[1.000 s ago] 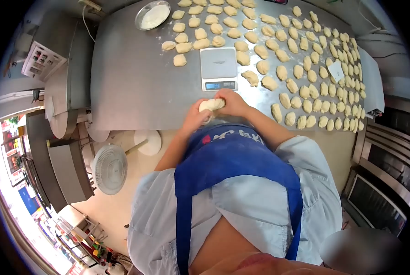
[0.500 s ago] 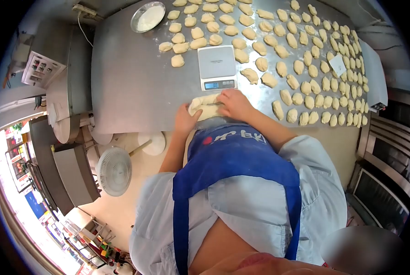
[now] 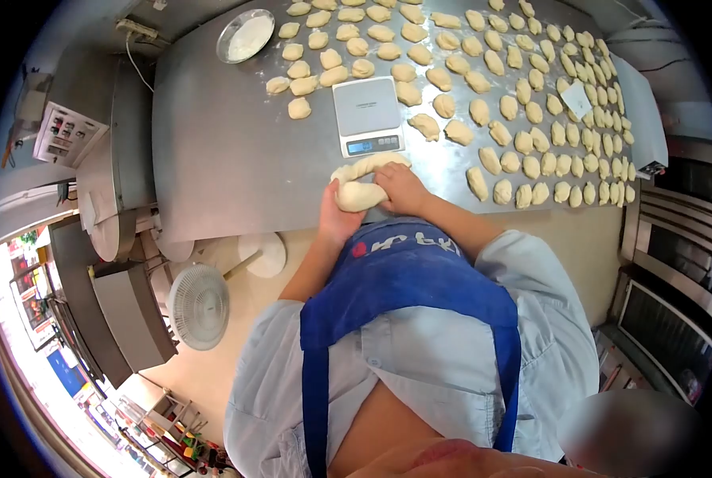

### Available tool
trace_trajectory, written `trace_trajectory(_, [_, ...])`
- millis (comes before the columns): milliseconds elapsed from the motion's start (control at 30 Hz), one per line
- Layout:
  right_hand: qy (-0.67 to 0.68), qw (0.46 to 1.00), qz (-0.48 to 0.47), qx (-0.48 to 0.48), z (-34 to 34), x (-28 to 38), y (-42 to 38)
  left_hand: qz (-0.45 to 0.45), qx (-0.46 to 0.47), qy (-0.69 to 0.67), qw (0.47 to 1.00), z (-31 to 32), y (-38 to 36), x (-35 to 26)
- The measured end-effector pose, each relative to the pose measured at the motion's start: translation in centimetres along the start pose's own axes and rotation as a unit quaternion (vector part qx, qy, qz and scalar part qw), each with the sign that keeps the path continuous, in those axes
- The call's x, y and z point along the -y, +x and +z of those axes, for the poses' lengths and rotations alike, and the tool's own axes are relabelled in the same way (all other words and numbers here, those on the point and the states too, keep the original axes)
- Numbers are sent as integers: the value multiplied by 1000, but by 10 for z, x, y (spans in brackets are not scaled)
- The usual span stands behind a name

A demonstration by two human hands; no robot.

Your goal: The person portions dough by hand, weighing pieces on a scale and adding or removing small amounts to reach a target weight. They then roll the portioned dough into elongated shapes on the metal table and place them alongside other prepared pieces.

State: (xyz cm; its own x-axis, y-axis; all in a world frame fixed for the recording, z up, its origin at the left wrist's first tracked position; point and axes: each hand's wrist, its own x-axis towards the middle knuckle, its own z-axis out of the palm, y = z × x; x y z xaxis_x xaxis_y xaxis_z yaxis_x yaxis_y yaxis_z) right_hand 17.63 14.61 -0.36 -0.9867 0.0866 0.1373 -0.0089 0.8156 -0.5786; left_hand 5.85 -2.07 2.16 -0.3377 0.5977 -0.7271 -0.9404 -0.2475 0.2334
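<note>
A thick, folded length of pale dough [image 3: 361, 197] lies at the table's near edge, just below a white digital scale [image 3: 368, 107] with a lit display. My left hand [image 3: 340, 213] is wrapped round the dough's left end. My right hand [image 3: 401, 188] grips its right side, fingers curled over it. One strand of the dough runs behind my fingers, close to the scale; a rounder part bulges toward me between the hands. The scale's pan holds nothing. Many small dough pieces [image 3: 424, 127] lie in rows behind and to the right of the scale.
The metal table [image 3: 212, 159] carries a steel bowl of flour [image 3: 245, 37] at the back left and a small white card [image 3: 576, 99] among the dough pieces at the right. A white fan [image 3: 199, 307] stands left of me, below the table edge.
The dough has been bent, and its near part now bulges rounder toward me. My left hand has turned and moved slightly right and down. The view has shifted a little.
</note>
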Motion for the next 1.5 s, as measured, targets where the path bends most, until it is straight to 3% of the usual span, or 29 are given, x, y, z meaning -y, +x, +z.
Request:
trace_trajectory(67, [35, 999, -14, -2, -5, -1, -5, -24, -29, -6, 999, -6, 4, -2])
trace_trajectory(133, [146, 968, 176, 100, -31, 10, -15, -37, -33, 84, 995, -17, 10, -4])
trace_trajectory(167, [148, 968, 178, 100, -34, 10, -23, -40, -34, 85, 995, -24, 11, -4])
trace_trajectory(233, [105, 971, 183, 109, -42, 5, -36, -1, -28, 261, 965, -31, 12, -7])
trace_trajectory(267, [106, 971, 180, 115, -46, 0, -41, 0, -32, 256, 966, -36, 12, -9])
trace_trajectory(300, [90, 971, 187, 119, -49, -5, -46, -23, -39, 394, 918, -39, 10, -12])
trace_trajectory(367, [84, 969, 190, 131, -46, -11, -60, -38, -18, 634, 773, -66, 16, -21])
trace_trajectory(400, [33, 971, 188, 144, -47, -18, -65, -36, -24, 633, 773, -64, 11, -25])
trace_trajectory(467, [-19, 971, 184, 154, -52, -18, -61, 107, -49, 804, 583, -42, -2, -32])
trace_trajectory(500, [-77, 987, 121, 67, -62, -10, -57, 108, -50, 803, 583, -34, -4, -32])
trace_trajectory(533, [-134, 989, 58, -21, -66, -4, -55, 205, -66, 806, 552, -26, -5, -30])
trace_trajectory(567, [-135, 989, 59, -21, -62, -4, -50, 300, -80, 799, 515, -18, -5, -28])
trace_trajectory(600, [-81, 991, 102, -37, -54, -7, -43, 301, -80, 798, 516, -7, -4, -27])
trace_trajectory(667, [-31, 988, 143, -52, -38, -12, -27, 398, -7, 815, 421, 15, 5, -21])
trace_trajectory(733, [36, 975, 191, -104, -17, -17, -13, 417, 3, 815, 402, 15, 26, -7])
trace_trajectory(800, [20, 974, 199, -109, -13, -18, -2, 438, 14, 815, 379, 11, 37, -4])
trace_trajectory(867, [52, 965, 255, 27, -26, -15, 7, 297, 21, 836, 460, 10, 43, -7])
trace_trajectory(900, [49, 965, 257, 24, -32, -14, 4, 299, 26, 836, 459, 5, 44, -11])
trace_trajectory(967, [-25, 992, 95, -82, -42, -7, -3, 344, 26, 844, 411, -7, 36, -21])
trace_trajectory(1000, [-30, 991, 97, -88, -37, -12, -5, 348, 32, 843, 408, -3, 31, -19])
trace_trajectory(1067, [42, 993, 92, -67, -14, -22, -14, 368, -31, 890, 268, 4, 17, -15])
trace_trajectory(1100, [52, 993, 101, -37, -10, -22, -14, 370, -29, 889, 267, 11, 18, -12])
trace_trajectory(1167, [45, 993, 103, -42, -25, -11, -3, 411, 158, 823, 359, 30, 32, -4])
trace_trajectory(1200, [41, 993, 105, -41, -30, -5, -1, 410, 160, 824, 357, 34, 39, -3])
trace_trajectory(1267, [4, 991, 103, -81, -29, -7, -3, 226, 136, 861, 435, 41, 53, -3])
trace_trajectory(1333, [-37, 987, 98, -121, -43, -4, 2, 230, 143, 851, 451, 38, 61, -3])
trace_trajectory(1400, [-89, 990, 20, -112, -53, 7, 3, 226, 148, 842, 468, 36, 61, 0])
trace_trajectory(1467, [-86, 993, 7, -83, -38, 4, 8, 65, 169, 771, 611, 41, 55, 2])
trace_trajectory(1500, [-86, 995, -10, -55, -33, 0, 12, 64, 169, 773, 608, 45, 52, -1])
